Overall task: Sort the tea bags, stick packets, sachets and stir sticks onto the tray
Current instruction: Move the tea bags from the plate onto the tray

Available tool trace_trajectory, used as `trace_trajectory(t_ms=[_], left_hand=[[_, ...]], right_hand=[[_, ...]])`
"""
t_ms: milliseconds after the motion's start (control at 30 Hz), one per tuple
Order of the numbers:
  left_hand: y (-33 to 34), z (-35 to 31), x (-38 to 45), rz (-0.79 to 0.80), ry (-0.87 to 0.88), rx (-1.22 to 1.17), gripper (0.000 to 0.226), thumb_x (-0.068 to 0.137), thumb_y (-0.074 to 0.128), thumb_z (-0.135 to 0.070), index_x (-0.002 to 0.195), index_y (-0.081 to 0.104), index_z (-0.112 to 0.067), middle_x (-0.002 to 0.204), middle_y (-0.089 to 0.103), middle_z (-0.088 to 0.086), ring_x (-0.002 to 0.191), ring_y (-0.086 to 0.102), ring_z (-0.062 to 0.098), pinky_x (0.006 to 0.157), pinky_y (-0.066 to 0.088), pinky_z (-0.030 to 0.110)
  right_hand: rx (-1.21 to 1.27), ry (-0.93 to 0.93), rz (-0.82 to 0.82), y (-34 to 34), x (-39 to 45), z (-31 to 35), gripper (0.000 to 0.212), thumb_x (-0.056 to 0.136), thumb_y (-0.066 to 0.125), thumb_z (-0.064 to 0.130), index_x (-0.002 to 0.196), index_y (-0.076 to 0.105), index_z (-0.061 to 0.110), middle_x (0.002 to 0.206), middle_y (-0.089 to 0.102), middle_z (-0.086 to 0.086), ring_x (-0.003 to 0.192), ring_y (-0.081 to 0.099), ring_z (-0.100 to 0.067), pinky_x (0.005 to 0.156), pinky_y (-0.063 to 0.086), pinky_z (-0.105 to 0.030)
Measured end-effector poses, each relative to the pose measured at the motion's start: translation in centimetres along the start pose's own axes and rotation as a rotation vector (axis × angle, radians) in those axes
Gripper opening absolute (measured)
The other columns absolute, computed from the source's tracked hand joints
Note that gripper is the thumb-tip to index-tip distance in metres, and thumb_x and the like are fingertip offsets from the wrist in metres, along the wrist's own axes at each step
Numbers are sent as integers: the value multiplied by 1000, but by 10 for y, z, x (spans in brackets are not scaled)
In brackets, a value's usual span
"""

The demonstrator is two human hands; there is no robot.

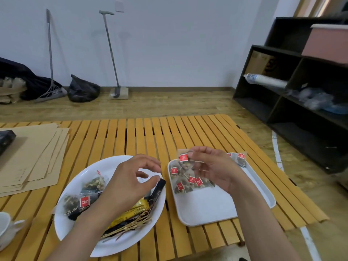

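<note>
Low in the frame, right of centre, we see the white tray lying on the slatted yellow table. Its upper left part holds a cluster of tea bags with red tags, overlapping one another, and two more tea bags lie at its upper right corner. The lower part of the tray is bare.

Our right hand hovers over the upper part of the tray, fingers curled, pinching a clear-wrapped tea bag by its top edge near the red tag; this bag hangs just above the cluster, and we cannot tell whether it touches the ones beneath.

To the left of the tray, at lower centre, sits the round white plate. On it we see tea bags on the left side, a black stick packet leaning toward the right rim, yellow sachets below it, and a bundle of thin wooden stir sticks near the bottom rim.

Our left hand hangs above the plate with fingers loosely curved and thumb near forefinger, gripping nothing we can make out.

At the left edge lie brown paper sheets, and a white cup sits at lower left.
</note>
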State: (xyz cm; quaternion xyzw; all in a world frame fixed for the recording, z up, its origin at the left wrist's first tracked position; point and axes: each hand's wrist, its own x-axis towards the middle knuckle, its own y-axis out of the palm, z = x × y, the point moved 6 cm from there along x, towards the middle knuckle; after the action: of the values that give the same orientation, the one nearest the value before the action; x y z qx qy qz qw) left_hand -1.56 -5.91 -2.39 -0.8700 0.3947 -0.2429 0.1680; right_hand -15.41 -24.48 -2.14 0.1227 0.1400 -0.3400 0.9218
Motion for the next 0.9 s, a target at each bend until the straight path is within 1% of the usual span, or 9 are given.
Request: trace_trajectory(t_ms=[67, 133, 233, 333, 467, 600, 733, 833, 900], left_hand=[[6, 5, -2, 81, 23, 185, 21, 81, 81, -24, 82, 70, -41, 102, 67, -27, 97, 63, -1, 80, 53, 20], [13, 11, -6, 175, 27, 350, 15, 79, 79, -41, 84, 67, -47, 100, 65, -28, 97, 59, -4, 81, 53, 26], [22, 17, -10, 291, -19, 490, 25, 73, 74, -62, 93, 65, -48, 100, 59, -29, 96, 55, -7, 85, 52, 28], [28, 16, -12, 364, -52, 545, 42, 68, 73, -71, 101, 64, -47, 104, 56, -26, 98, 53, -3, 86, 50, 25], [35, 14, -15, 426, -57, 614, 56, 67, 73, -73, 115, 63, -45, 112, 53, -26, 102, 52, -1, 89, 49, 23], [37, 14, -15, 433, -54, 620, 58, 69, 74, -70, 119, 63, -44, 114, 53, -26, 105, 51, -1, 91, 49, 23], [38, 14, -15, 436, -46, 634, 58, 70, 71, -70, 121, 63, -44, 114, 53, -25, 104, 51, -1, 91, 49, 24], [38, 15, -14, 434, -49, 624, 59, 69, 72, -70, 121, 63, -44, 114, 54, -25, 104, 51, -1, 90, 49, 24], [38, 15, -15, 429, -47, 619, 58, 69, 73, -69, 120, 63, -43, 113, 53, -25, 104, 51, -1, 90, 49, 24]], right_hand=[[-148, -37, -217, -38, 0, 7, 38, 83, 81, 9, 118, 66, 4, 86, 75, -14, 71, 62, -21, 63, 54, -31], [-350, -18, -419, -74, -2, 9, 35, 82, 81, 10, 114, 67, 6, 90, 75, -18, 72, 64, -23, 61, 53, -31], [-700, 90, -599, -111, 0, 3, 27, 81, 78, 12, 106, 70, 6, 86, 73, -11, 76, 69, -27, 71, 59, -36], [-870, 188, -608, -120, 8, -8, 23, 78, 74, 11, 100, 71, 5, 93, 75, -16, 90, 73, -31, 85, 62, -46], [-971, 212, -590, -118, 17, -14, 27, 80, 73, 11, 107, 69, 13, 93, 70, -8, 91, 70, -27, 83, 61, -38], [-929, 141, -528, -111, 24, -16, 37, 82, 68, 4, 113, 70, 23, 107, 69, -3, 92, 66, -22, 69, 54, -31], [-961, 75, -516, -106, 26, -13, 41, 82, 69, 4, 118, 69, 24, 110, 69, 1, 92, 66, -19, 71, 55, -31], [-915, 46, -528, -105, 27, -13, 42, 78, 77, 8, 118, 68, 20, 100, 72, 0, 88, 69, -19, 74, 59, -34], [-877, 24, -592, -111, 25, -10, 36, 80, 78, 16, 115, 68, 20, 94, 70, 0, 84, 68, -19, 74, 59, -34]])
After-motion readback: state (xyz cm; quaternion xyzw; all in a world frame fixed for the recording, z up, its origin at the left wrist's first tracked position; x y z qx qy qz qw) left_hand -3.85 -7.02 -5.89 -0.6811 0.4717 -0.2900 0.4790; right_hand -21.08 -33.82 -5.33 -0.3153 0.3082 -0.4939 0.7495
